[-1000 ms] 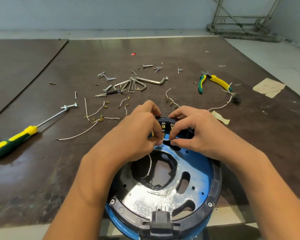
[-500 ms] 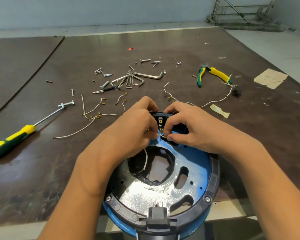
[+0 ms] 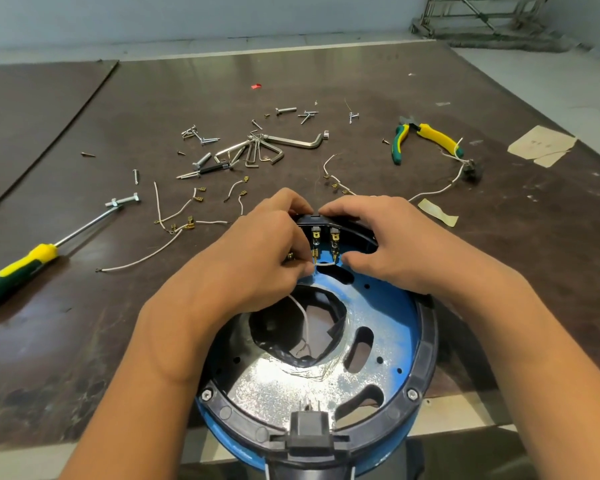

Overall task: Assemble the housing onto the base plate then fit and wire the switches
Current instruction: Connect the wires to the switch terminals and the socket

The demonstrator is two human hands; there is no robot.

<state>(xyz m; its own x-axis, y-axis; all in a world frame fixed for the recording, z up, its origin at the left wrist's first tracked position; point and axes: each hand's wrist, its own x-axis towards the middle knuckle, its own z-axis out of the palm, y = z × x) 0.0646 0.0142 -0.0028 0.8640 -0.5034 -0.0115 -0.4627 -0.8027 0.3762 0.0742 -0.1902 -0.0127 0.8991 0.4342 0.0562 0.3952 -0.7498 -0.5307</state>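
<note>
Our left fingers (image 3: 303, 270) pinch the white jumper wire (image 3: 326, 264) under the switch (image 3: 324, 233) at the far rim of the housing (image 3: 427, 341), right hand (image 3: 388, 244) gripping that switch, and a crooked push could bend a brass terminal.

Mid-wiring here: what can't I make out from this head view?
Head view only.
- Switch front: faces away, behind the housing rim.
- Wire connectors seated or not: too small, partly under left hand fingertips.
- Right hand fingertips beyond the switch: hidden by the hand itself.
- Screwdriver handle end: cut off at left edge.
</note>
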